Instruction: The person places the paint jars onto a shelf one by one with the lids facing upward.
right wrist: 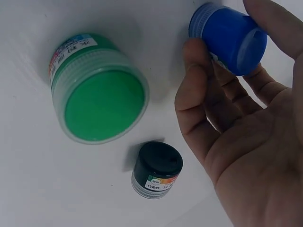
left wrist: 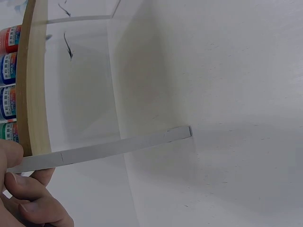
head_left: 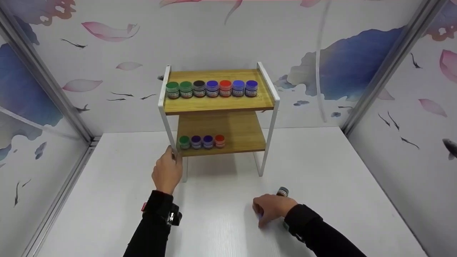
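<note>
My left hand (head_left: pixel 167 173) grips the white left post (left wrist: pixel 99 149) of a small two-tier wooden shelf (head_left: pixel 200 105), just at the lower board. Out in front of the shelf, on the right, my right hand (head_left: pixel 273 208) is low over the white table. Its thumb and fingers pinch a blue paint jar (right wrist: pixel 234 40), mostly hidden by the hand in the head view. A dark-lidded paint jar (right wrist: pixel 156 168) stands beside that hand. Close to the right wrist camera is a green paint jar (right wrist: pixel 102 101), largely covered by the wrist in the head view.
A row of several paint jars (head_left: pixel 212 89), green, black, blue and red, lines the top board. On the lower board (head_left: pixel 246 141) several more stand toward the left. Patterned white walls (head_left: pixel 221 43) enclose the table (head_left: pixel 214 228) at the back and sides.
</note>
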`<action>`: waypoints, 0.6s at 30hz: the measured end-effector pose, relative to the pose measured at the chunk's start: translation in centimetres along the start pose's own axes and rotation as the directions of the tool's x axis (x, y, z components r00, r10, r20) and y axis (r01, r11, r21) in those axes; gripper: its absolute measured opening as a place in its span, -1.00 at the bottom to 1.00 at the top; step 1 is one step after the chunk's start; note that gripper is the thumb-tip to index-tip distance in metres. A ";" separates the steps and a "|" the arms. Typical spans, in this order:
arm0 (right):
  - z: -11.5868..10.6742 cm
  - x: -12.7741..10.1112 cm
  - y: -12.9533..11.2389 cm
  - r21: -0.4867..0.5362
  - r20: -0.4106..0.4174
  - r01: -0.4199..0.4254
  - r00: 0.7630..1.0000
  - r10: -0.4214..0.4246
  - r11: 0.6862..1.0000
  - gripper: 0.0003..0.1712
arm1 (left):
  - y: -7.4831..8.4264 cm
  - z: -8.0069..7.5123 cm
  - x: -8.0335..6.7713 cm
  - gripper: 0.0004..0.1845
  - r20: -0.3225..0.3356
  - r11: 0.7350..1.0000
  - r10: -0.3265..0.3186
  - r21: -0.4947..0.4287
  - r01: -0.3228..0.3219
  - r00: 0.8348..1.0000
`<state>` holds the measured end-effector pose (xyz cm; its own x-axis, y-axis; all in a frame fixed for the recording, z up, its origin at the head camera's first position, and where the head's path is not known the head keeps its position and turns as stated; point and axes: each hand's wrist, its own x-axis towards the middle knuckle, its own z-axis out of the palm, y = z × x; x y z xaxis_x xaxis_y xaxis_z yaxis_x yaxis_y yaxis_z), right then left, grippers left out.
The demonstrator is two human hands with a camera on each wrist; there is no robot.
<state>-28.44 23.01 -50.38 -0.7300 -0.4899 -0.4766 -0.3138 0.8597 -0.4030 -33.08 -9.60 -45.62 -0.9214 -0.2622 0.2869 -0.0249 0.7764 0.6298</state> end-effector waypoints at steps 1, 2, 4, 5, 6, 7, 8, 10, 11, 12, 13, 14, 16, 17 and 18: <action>0.0 0.0 0.0 -0.006 -0.010 0.012 1.000 -0.012 1.000 -0.62 | 0.0 0.0 0.0 -0.79 0.001 1.000 0.000 -0.001 0.000 1.000; 0.1 0.1 0.0 -0.013 -0.021 0.024 0.999 -0.024 1.000 -0.64 | -0.1 0.0 -0.1 -0.79 0.000 1.000 -0.001 0.000 0.001 1.000; 0.1 0.1 0.0 -0.019 -0.036 0.038 0.999 -0.039 0.999 -0.67 | -0.1 0.0 0.0 -0.80 0.001 1.000 0.000 0.000 0.000 1.000; 0.1 0.1 0.0 -0.021 -0.042 0.040 0.998 -0.041 0.999 -0.69 | -0.1 0.0 0.0 -0.80 0.000 1.000 0.001 0.000 -0.001 1.000; 0.0 0.1 0.0 -0.025 -0.047 0.041 0.998 -0.042 0.999 -0.69 | -0.2 0.0 0.0 -0.81 0.000 1.000 0.001 0.000 -0.001 1.000; 0.0 0.1 -0.1 -0.027 -0.050 0.036 0.998 -0.038 0.999 -0.70 | -0.2 0.0 0.0 -0.81 0.000 1.000 0.001 0.000 -0.001 1.000; 0.0 0.1 -0.1 -0.031 -0.051 0.028 0.998 -0.029 0.999 -0.70 | -0.2 0.0 0.0 -0.81 0.000 1.000 0.000 0.000 0.000 1.000; -0.1 0.2 -0.2 -0.040 -0.057 -0.001 0.998 -0.001 0.999 -0.70 | -0.2 0.0 0.0 -0.82 0.001 1.000 0.000 -0.001 0.000 1.000; -0.1 0.2 -0.2 -0.047 -0.062 -0.017 0.998 0.014 0.999 -0.69 | -0.2 0.0 0.0 -0.82 0.002 1.000 0.000 -0.002 0.000 1.000; -0.2 0.3 -0.2 -0.046 -0.066 -0.034 0.997 0.031 0.998 -0.68 | -0.2 0.0 0.0 -0.82 0.001 1.000 -0.001 -0.004 0.001 1.000; -0.2 0.3 -0.2 -0.045 -0.067 -0.050 0.997 0.047 0.998 -0.67 | -0.2 0.0 0.0 -0.82 0.001 1.000 0.002 -0.005 -0.002 1.000; -0.3 0.3 -0.3 -0.044 -0.069 -0.060 0.996 0.057 0.997 -0.67 | -0.2 0.0 0.0 -0.82 0.001 1.000 0.006 -0.007 -0.006 1.000; -0.5 0.5 -0.2 -0.032 -0.073 -0.070 0.995 0.068 0.997 -0.66 | -0.2 0.1 0.0 -0.82 -0.003 1.000 0.012 -0.011 -0.012 1.000; -0.6 0.6 -0.2 -0.024 -0.075 -0.067 0.995 0.065 0.997 -0.66 | -0.2 0.1 0.0 -0.82 -0.005 1.000 0.014 -0.011 -0.014 1.000; -0.7 0.7 -0.2 -0.018 -0.078 -0.061 0.995 0.060 0.998 -0.67 | -0.2 0.1 0.0 -0.83 -0.006 1.000 0.016 -0.009 -0.016 1.000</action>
<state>-29.31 22.62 -50.03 -0.7928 -0.4247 -0.4372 -0.2792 0.8906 -0.3589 -33.13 -9.74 -45.81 -0.9194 -0.2532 0.3008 -0.0067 0.7750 0.6320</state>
